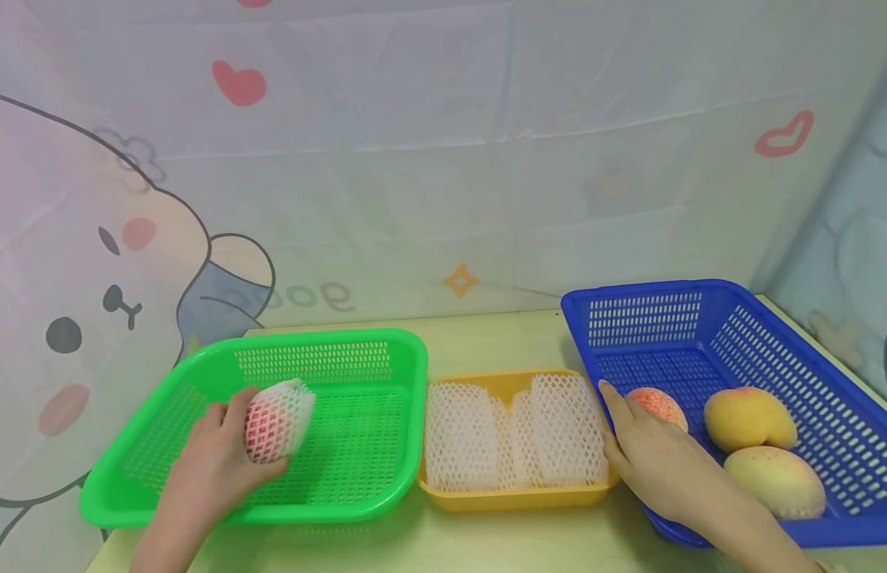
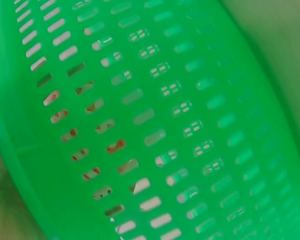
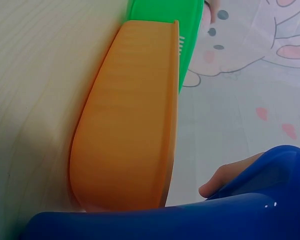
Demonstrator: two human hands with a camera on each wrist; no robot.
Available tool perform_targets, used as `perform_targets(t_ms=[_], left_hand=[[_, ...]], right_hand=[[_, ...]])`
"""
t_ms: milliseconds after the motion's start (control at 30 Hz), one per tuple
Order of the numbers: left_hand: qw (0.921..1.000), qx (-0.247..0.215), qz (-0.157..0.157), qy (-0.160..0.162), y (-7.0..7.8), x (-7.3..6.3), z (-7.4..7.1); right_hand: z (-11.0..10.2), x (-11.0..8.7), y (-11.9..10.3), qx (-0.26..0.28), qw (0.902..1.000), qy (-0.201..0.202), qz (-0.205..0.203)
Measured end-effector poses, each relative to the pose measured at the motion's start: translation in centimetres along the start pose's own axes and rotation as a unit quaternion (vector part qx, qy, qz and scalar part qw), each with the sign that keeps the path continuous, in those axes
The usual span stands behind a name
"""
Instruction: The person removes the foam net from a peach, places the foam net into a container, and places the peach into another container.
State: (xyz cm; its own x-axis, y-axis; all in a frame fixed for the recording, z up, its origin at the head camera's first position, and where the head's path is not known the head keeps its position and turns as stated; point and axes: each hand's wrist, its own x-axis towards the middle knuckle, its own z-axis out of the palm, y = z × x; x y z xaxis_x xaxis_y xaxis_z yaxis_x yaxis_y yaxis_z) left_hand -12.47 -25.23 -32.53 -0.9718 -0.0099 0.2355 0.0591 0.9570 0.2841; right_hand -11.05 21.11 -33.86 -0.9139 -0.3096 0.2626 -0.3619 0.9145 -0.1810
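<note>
My left hand [image 1: 217, 454] grips a pinkish-red peach [image 1: 266, 430] in a white foam net sleeve. It holds the peach over the green basket [image 1: 353, 509], and the sleeve extends past the fruit to the right. Only the green basket's slotted wall [image 2: 140, 130] fills the left wrist view. At the left rim of the blue basket [image 1: 582, 342], my right hand [image 1: 658, 458] rests with its index finger extended; its other fingers are mostly hidden. A red-speckled peach [image 1: 658, 404] lies just beyond that hand. In the right wrist view, a fingertip [image 3: 217, 184] shows past the blue rim [image 3: 155, 222].
Between the baskets stands a yellow tray [image 1: 518, 500] of several white foam net sleeves [image 1: 461, 438]. Inside the blue basket lie a yellow peach [image 1: 747, 418] and a paler peach [image 1: 776, 481]. Behind the table [image 1: 493, 338] hangs a printed cloth [image 1: 414, 159].
</note>
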Motion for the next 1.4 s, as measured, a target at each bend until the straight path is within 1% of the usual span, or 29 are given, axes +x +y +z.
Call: perform_targets(t_ms=[267,500,733,967,1167,1400], left_hand=[[0.9998,-0.005,0.014,0.013,0.9,0.0,0.1],[0.9989,-0.008,0.037,0.028,2.0,0.0,0.5],[0.9985,-0.014,0.042,0.03,3.2,0.1,0.6],[0.9972,-0.017,0.06,0.041,4.3,0.3,0.7],[0.9964,-0.026,0.07,0.041,5.2,0.1,0.6],[0.9943,-0.039,0.089,0.043,6.2,0.0,0.6]], right_hand=[[-0.1,0.0,0.0,0.0,1.0,0.0,0.001],[-0.2,-0.1,0.0,0.004,1.0,-0.004,0.007],[-0.2,-0.1,0.0,0.007,0.9999,-0.004,0.009],[-0.1,0.0,0.0,0.007,0.9999,-0.006,0.009],[-0.1,0.0,0.0,0.007,1.0,-0.003,0.006],[0.1,-0.1,0.0,0.0,1.0,0.005,-0.004]])
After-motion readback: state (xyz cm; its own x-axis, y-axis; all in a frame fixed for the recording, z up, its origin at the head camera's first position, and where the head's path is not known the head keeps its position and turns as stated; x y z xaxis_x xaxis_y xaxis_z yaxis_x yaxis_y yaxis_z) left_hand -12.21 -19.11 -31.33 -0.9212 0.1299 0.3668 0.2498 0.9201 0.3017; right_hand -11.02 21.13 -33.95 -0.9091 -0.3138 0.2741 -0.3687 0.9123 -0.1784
